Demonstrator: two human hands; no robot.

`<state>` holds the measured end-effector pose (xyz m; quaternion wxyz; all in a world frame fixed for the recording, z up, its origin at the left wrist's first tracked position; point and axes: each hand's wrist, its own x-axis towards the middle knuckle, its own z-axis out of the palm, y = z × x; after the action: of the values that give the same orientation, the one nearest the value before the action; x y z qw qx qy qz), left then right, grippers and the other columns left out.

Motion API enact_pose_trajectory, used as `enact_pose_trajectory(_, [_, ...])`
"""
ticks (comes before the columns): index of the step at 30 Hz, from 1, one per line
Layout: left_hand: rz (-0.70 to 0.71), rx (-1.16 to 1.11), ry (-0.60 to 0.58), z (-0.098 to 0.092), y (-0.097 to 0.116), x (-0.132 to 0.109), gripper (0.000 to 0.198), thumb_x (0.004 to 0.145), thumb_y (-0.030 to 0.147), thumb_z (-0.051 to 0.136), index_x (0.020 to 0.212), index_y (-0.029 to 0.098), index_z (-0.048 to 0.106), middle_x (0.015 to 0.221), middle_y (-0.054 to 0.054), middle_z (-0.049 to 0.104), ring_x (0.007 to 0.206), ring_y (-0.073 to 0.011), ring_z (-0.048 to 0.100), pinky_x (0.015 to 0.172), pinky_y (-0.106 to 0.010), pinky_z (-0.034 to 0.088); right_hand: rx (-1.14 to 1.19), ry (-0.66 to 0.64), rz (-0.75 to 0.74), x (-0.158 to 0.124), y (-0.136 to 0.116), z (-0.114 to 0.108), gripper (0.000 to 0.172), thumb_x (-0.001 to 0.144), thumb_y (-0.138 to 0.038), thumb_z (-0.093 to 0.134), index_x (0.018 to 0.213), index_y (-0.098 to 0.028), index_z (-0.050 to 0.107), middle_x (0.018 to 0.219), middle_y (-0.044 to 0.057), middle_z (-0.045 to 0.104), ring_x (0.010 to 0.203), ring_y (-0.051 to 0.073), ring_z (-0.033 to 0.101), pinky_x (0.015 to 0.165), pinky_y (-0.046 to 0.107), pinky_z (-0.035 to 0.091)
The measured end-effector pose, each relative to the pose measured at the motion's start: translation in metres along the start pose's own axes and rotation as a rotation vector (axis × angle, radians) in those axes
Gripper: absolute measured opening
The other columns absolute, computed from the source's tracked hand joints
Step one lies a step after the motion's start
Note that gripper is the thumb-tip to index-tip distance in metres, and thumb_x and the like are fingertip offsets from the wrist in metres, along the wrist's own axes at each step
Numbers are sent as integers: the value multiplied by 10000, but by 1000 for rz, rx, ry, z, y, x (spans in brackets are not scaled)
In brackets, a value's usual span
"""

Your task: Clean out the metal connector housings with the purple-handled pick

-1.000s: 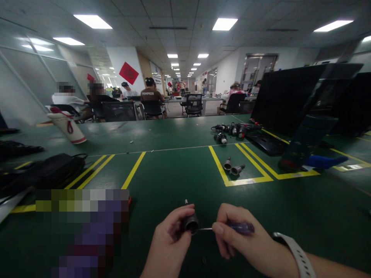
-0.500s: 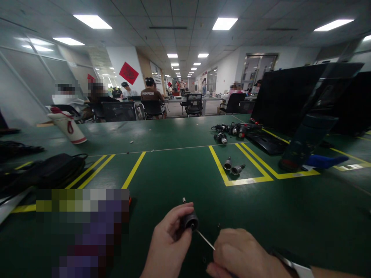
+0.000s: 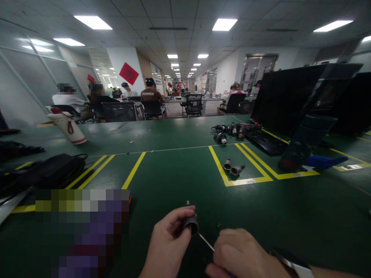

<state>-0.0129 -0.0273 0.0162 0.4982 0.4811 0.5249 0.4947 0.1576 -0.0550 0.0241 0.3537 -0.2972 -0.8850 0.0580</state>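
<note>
Left grip (image 3: pixel 171 241) pinching the bell-shaped fitting (image 3: pixel 190 223), I've swung my right grip (image 3: pixel 239 253), clenched on the screwdriver (image 3: pixel 206 242), nearer, re-angling the work

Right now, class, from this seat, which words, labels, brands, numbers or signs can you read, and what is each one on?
"PUMPKIN": on the brown shirt.
Large red poster: markings too small and blurred to read.
White wall sign: dark lettering, too blurred to read.
Pale cup: a red mark, not readable as text.
Metal part in the left hand: no text visible.
</note>
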Motion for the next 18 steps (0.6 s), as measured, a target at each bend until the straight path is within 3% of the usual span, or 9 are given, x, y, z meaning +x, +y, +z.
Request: enact_pose_trajectory(18, [41, 13, -24, -1, -3, 0, 169, 609, 148, 655, 732, 197, 759, 938, -78, 773, 870, -267, 716, 818, -382, 569, 2, -10, 5, -4, 0, 2, 424, 987, -263, 338, 615, -182, 525, 507, 14, 574, 438, 108, 466, 432, 244, 308])
